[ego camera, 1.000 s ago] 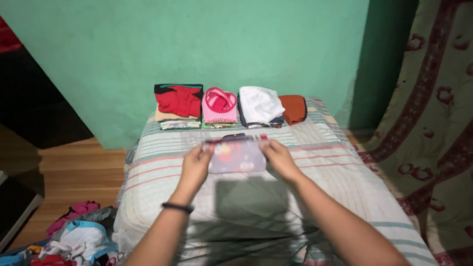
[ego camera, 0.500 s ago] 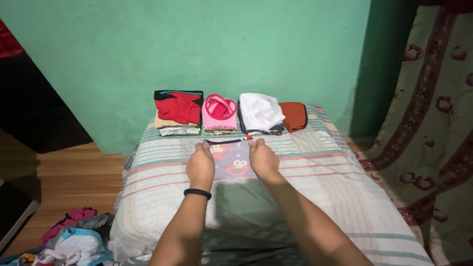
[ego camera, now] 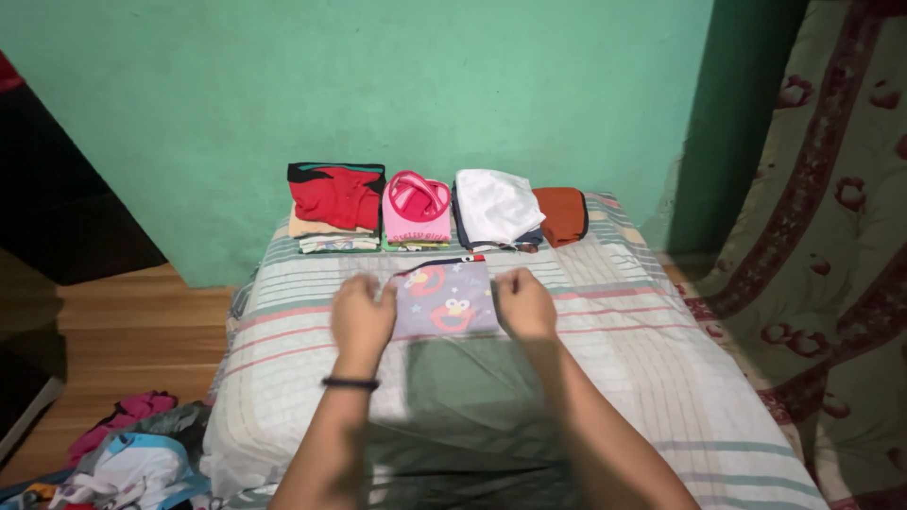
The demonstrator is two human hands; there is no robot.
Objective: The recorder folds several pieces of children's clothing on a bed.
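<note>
Two hands press on a small grey printed garment (ego camera: 446, 300) lying flat on the striped mattress (ego camera: 661, 359): I see my left hand (ego camera: 362, 316) curled on its left edge, my right hand (ego camera: 525, 302) curled on its right. Beyond my fingertips sit four folded piles: red (ego camera: 333, 196), pink (ego camera: 416, 208), white (ego camera: 495, 205), rust-brown (ego camera: 561, 214).

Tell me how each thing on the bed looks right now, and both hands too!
Grey cartoon garment: folded flat on the bed.
Left hand: closed, gripping its left edge.
Right hand: closed, gripping its right edge.
Red stack: folded.
Pink stack: folded.
White stack: folded.
Orange garment: folded.
Floor clothes: heaped, unfolded.
</note>
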